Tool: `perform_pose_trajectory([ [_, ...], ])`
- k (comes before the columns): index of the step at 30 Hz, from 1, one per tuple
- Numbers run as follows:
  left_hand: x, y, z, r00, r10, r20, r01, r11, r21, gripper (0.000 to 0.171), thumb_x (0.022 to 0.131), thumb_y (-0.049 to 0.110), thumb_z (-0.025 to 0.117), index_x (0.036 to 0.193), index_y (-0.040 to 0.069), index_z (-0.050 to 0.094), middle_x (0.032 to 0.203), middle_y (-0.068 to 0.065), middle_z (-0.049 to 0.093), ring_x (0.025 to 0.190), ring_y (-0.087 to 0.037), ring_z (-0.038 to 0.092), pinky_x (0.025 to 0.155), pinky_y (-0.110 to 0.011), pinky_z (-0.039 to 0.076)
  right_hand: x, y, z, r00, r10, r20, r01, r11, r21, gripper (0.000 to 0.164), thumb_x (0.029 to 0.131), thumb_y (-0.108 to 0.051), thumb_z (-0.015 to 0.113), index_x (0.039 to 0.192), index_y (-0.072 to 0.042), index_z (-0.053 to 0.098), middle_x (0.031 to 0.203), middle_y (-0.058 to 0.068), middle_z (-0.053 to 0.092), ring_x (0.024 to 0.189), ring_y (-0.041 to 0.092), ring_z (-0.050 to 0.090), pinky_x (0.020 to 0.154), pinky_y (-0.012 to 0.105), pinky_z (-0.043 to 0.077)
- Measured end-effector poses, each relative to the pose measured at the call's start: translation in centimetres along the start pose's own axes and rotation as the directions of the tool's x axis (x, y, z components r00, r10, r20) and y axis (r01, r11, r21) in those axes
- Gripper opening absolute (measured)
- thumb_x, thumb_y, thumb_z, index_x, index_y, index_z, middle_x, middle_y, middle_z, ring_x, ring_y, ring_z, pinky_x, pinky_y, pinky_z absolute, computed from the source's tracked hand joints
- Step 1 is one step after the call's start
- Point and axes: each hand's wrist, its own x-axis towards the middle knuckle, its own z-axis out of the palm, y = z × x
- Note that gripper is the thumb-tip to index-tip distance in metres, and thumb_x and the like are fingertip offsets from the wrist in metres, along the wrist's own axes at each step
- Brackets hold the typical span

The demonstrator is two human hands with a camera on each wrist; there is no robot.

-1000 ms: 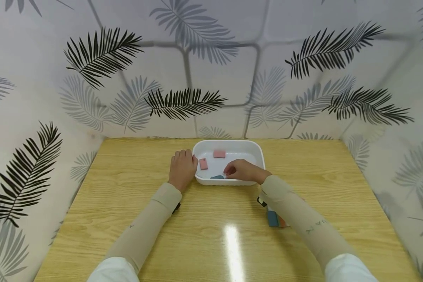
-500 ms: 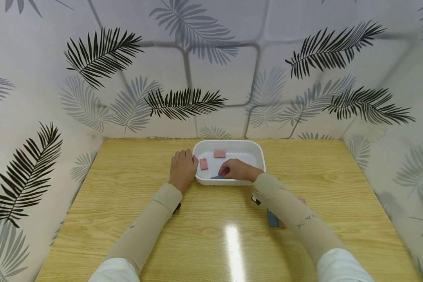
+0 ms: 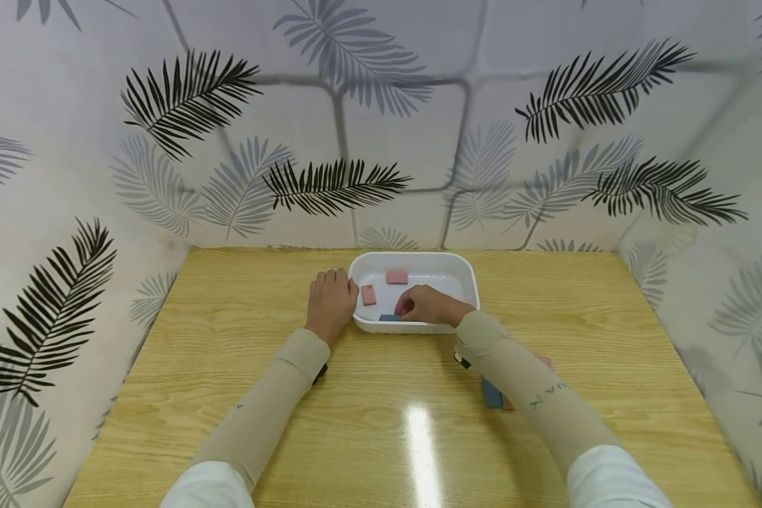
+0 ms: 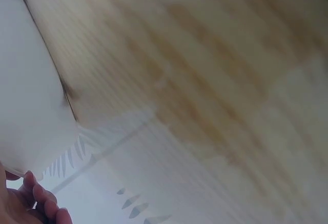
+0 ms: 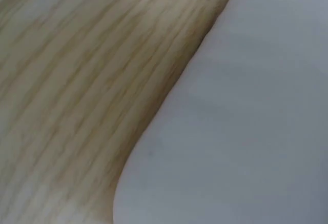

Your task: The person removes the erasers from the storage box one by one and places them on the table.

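Note:
In the head view my left hand [image 3: 331,302] grips the left end of a white plastic tub [image 3: 466,275]. The left wrist view shows the thumb and fingers of that hand [image 4: 32,203] at the tub's rim [image 4: 31,80]. My right hand [image 3: 430,306] reaches over the front rim, fingers curled, and pinches the right end of a small blue block [image 3: 389,317] by the front wall. Two pink blocks lie inside, one at the left [image 3: 368,295] and another near the back [image 3: 396,276]. The tub's wall [image 5: 230,121] hides the right fingers in the right wrist view.
Under the right forearm, on the wooden table [image 3: 279,451], sits a group of blocks, partly hidden; a blue block [image 3: 492,394] and a bit of a pink one [image 3: 546,362] show. A patterned backdrop [image 3: 387,141] stands behind the table's back edge.
My right hand has moved a little left onto the blue block, which has turned from a pointed outline to a straight-edged one along the front wall. The left hand keeps its place.

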Motion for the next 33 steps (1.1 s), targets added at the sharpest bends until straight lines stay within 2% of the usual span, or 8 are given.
perform_pose_trajectory([
  [9,0.1,0.1,0.1,1.0,-0.004,-0.003,0.004,1.0,-0.007,0.03,0.097,0.027,0.038,0.095,0.002,0.054,0.088,-0.013,0.055,0.087,-0.029,0.049,0.073,-0.041,0.039,-0.2,0.0,-0.3,0.998,0.033,-0.045,-0.034,0.999,-0.033,0.019,0.081,-0.026,0.071,0.087,-0.008,0.066,0.081,-0.002,0.063,0.077,0.011,0.056,0.074,0.027,0.046],
  [20,0.0,0.0,0.3,1.0,-0.006,-0.003,0.006,1.0,0.0,0.03,0.097,0.027,0.038,0.098,0.002,0.055,0.092,-0.013,0.056,0.088,-0.029,0.049,0.074,-0.041,0.039,-1.1,0.2,-0.4,0.982,-0.025,-0.187,0.015,0.998,-0.058,0.018,0.08,-0.022,0.072,0.083,-0.005,0.066,0.077,-0.001,0.064,0.072,0.009,0.058,0.07,0.026,0.047],
  [30,0.0,-0.1,0.4,1.0,-0.005,-0.002,0.005,1.0,-0.006,0.03,0.097,0.027,0.039,0.098,0.002,0.055,0.09,-0.013,0.056,0.087,-0.029,0.049,0.073,-0.041,0.039,-4.2,0.1,-2.0,0.953,-0.071,-0.294,0.058,0.997,-0.054,0.017,0.08,-0.019,0.072,0.082,-0.004,0.064,0.073,-0.001,0.062,0.067,0.01,0.056,0.067,0.028,0.047],
  [33,0.0,-0.1,0.4,1.0,0.004,-0.01,-0.004,1.0,-0.004,0.032,0.097,0.027,0.038,0.099,0.001,0.055,0.09,-0.014,0.056,0.087,-0.03,0.05,0.073,-0.042,0.04,-5.3,0.5,-2.4,0.949,-0.053,-0.311,0.041,0.998,-0.046,0.017,0.08,-0.02,0.072,0.083,-0.006,0.063,0.073,-0.002,0.061,0.067,0.01,0.055,0.065,0.026,0.047],
])
